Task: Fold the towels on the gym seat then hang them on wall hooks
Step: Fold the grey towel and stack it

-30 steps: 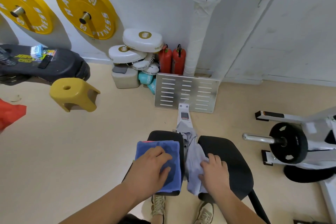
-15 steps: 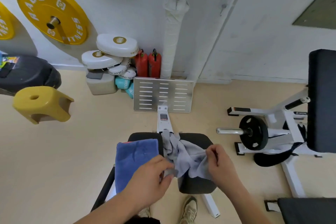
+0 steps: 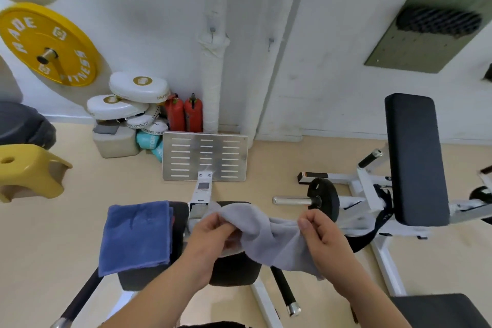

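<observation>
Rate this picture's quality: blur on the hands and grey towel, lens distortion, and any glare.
Head view: even, soft light, no hard shadows; mild sheen on the metal footplate; left hand, right hand and the grey towel they hold look slightly blurred; wide-angle bend slants the wall corner and stretches the yellow stool at the left edge.

left hand (image 3: pixel 213 234) fingers curled pinching, right hand (image 3: pixel 319 234) likewise
</observation>
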Tool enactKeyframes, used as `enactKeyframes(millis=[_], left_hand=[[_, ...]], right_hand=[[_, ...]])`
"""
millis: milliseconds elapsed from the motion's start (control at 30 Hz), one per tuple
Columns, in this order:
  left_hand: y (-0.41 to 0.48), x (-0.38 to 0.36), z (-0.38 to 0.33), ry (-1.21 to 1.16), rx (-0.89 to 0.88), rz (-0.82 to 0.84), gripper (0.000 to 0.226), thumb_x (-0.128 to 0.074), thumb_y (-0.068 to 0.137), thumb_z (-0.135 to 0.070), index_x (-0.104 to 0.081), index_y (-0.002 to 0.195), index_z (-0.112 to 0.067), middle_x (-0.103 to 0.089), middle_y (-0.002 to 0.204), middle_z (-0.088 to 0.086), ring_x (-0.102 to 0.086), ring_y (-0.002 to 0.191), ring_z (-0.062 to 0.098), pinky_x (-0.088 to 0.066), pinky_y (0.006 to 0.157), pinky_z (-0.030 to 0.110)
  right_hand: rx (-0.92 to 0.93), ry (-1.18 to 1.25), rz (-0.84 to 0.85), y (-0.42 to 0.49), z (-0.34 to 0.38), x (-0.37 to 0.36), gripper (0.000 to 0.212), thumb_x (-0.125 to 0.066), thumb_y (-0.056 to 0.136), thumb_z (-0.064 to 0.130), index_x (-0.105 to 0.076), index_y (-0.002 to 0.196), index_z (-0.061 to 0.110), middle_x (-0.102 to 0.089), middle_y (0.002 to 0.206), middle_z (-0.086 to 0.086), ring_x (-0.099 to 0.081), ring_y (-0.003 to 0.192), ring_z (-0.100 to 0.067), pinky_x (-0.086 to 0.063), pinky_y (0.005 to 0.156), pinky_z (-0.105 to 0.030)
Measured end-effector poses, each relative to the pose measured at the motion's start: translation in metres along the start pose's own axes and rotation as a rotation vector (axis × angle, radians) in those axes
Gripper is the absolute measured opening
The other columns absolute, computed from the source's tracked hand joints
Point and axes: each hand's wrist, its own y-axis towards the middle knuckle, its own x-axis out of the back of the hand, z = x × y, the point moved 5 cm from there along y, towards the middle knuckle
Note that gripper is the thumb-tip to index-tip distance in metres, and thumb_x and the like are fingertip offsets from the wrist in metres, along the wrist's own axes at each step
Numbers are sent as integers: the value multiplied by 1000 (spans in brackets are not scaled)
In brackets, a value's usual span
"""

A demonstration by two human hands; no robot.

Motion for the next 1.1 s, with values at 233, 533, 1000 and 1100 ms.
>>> enactKeyframes(millis=[233, 533, 1000, 1100], left_hand=[[-40, -55, -17, 417, -417, -222, 15, -62, 97, -19, -66, 91, -31, -64, 100, -16, -59, 96, 1, -46, 78, 16], [-85, -109, 32, 509, -482, -93, 10, -61, 94, -29, -66, 86, -26, -68, 77, -6, -65, 72, 14, -62, 71, 45], [-102, -78, -10, 739, -529, 162, 31, -85, 77, -39, -67, 84, -14, -58, 70, 1, -51, 64, 8, -43, 60, 22], [-102, -72, -23, 809, -477, 241, 37, -88, 74, -41, -67, 85, -11, -60, 76, 8, -56, 69, 9, -46, 63, 28]], right_hand=[[-160, -214, 96, -8, -91, 40, 18, -53, 103, 27, -59, 90, 16, -60, 80, 1, -55, 74, -12, -49, 73, -32], [188, -50, 441, -63, -29, 21, 45, -78, 79, 20, -63, 114, 44, -70, 114, 25, -62, 111, 9, -52, 90, -19], [582, -184, 103, -45, 17, 74, 28, -53, 101, 15, -68, 105, 39, -73, 91, 13, -66, 83, -5, -51, 71, -18], [558, -202, 24, -27, 16, 102, 22, -54, 101, 17, -66, 94, 33, -68, 89, 28, -63, 86, 7, -44, 72, -4]])
